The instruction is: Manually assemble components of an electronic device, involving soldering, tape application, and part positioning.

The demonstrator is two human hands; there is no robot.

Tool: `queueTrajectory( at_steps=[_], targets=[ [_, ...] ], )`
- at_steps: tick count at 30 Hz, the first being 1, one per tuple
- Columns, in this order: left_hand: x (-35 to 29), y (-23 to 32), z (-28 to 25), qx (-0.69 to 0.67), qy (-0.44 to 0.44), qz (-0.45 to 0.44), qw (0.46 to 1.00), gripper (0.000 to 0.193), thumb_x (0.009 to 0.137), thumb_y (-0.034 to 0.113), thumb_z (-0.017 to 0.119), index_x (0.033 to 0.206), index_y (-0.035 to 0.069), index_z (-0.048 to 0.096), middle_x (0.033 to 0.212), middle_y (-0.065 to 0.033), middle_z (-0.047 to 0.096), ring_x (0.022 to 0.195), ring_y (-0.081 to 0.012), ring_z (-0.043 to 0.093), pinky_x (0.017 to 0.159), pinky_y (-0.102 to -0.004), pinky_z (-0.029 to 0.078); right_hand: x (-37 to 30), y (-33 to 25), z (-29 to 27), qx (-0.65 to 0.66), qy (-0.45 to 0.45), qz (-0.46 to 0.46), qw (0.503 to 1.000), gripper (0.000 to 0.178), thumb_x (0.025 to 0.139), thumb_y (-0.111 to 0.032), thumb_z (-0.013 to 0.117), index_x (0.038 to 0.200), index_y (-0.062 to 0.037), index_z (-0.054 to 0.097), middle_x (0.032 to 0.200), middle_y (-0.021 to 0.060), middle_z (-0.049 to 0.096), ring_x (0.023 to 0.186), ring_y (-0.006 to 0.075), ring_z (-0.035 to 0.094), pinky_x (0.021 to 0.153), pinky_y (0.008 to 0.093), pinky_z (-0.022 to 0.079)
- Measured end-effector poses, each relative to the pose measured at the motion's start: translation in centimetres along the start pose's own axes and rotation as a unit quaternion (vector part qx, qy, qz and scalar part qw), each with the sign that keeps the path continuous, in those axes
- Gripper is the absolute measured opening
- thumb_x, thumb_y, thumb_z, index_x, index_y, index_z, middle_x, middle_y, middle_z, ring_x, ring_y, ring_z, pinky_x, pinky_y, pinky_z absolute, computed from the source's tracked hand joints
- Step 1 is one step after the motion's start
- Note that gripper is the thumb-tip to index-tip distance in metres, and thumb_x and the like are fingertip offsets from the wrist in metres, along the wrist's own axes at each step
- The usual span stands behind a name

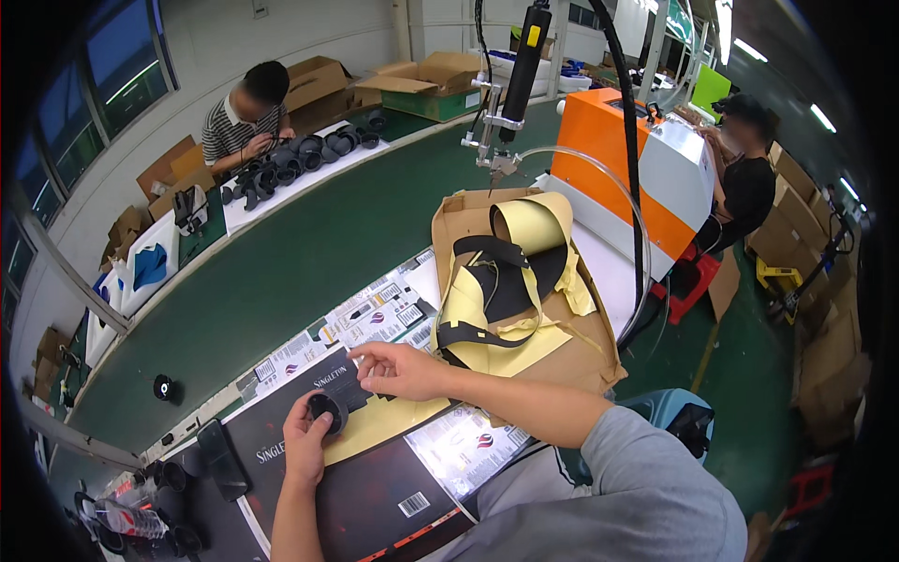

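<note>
- Black cup-shaped part [330,406]: center-left of frame, in left hand [303,440], opening tipped up; fingers and thumb pinching its rim.
- Right hand [398,370]: just above and right of the part, index reaching left, other fingers curled; can't tell if they pinch anything small.
- Under both hands: yellow sheet [389,423] with dark cutouts, lying on black printed cardboard [375,492].
- Lower left: dark phone [222,459], more black cups [171,476], clear bottle [138,521] on its side.
- Center right: open cardboard box [592,351] with yellow strips [541,225] and black strips [468,332] tangled inside.
- Middle: long green worktop [309,253], small black round item [164,386] on it at left.
- Upper right: orange-and-white machine [599,140], black cylindrical tool [526,70] upright beside it; person in dark shirt [749,197] behind.
- Upper left: person in striped shirt [225,133] at piled black parts [300,155].
</note>
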State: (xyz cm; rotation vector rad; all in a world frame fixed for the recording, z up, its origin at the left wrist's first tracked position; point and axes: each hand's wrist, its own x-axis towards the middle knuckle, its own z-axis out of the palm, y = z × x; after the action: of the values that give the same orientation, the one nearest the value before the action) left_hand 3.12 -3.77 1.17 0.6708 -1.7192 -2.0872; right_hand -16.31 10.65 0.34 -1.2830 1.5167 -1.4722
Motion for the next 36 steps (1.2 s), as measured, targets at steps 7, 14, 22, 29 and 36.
queueTrajectory(
  at_steps=[7,14,22,29,36],
  targets=[
    [0.6,0.0,-0.4,-0.115,0.022,-0.003,0.993,0.041,0.088,-0.006,0.051,0.127,0.004,0.047,0.111,-0.0083,0.060,0.091,-0.0172,0.063,0.073,-0.0307,0.057,0.1,0.4,0.4,-0.029,0.023,0.046,0.998,0.057,0.091,-0.015,0.064,0.142,-0.0047,0.039,0.096,0.0039,0.063,0.078,0.0085,0.058,0.074,0.0255,0.048],
    [0.9,-0.9,-2.0,-0.159,0.059,-0.019,0.985,0.031,0.092,-0.004,0.051,0.121,0.005,0.049,0.096,-0.0093,0.062,0.082,-0.0207,0.064,0.069,-0.0328,0.056,0.1,0.2,0.5,-0.039,0.015,0.063,0.997,0.055,0.091,-0.014,0.063,0.141,-0.0048,0.040,0.093,0.0031,0.063,0.078,0.0083,0.059,0.074,0.0256,0.048],
    [0.6,0.1,-1.3,-0.186,0.065,-0.040,0.979,0.027,0.094,-0.002,0.050,0.120,0.006,0.048,0.101,-0.0160,0.064,0.075,-0.0223,0.066,0.059,-0.0289,0.056,0.0,-0.2,0.9,-0.093,0.026,0.067,0.993,0.056,0.089,-0.015,0.064,0.140,-0.0053,0.042,0.089,0.0025,0.064,0.076,0.0090,0.059,0.072,0.0263,0.049],
    [0.7,0.2,-0.7,-0.161,0.082,-0.023,0.983,0.027,0.094,-0.001,0.049,0.120,0.006,0.048,0.096,-0.0159,0.064,0.069,-0.0222,0.066,0.053,-0.0287,0.055,0.0,-0.2,1.0,-0.113,0.028,0.063,0.991,0.056,0.088,-0.013,0.064,0.139,-0.0052,0.042,0.086,0.0026,0.065,0.073,0.0095,0.060,0.069,0.0259,0.049],
    [0.8,-0.2,-1.4,-0.186,0.085,-0.015,0.979,0.030,0.092,-0.005,0.048,0.121,0.005,0.051,0.102,-0.0160,0.065,0.074,-0.0238,0.067,0.055,-0.0307,0.056,0.1,0.3,1.4,-0.098,0.041,0.058,0.993,0.055,0.087,-0.014,0.067,0.137,-0.0043,0.045,0.082,0.0037,0.065,0.070,0.0106,0.060,0.066,0.0265,0.049]
  ],
)
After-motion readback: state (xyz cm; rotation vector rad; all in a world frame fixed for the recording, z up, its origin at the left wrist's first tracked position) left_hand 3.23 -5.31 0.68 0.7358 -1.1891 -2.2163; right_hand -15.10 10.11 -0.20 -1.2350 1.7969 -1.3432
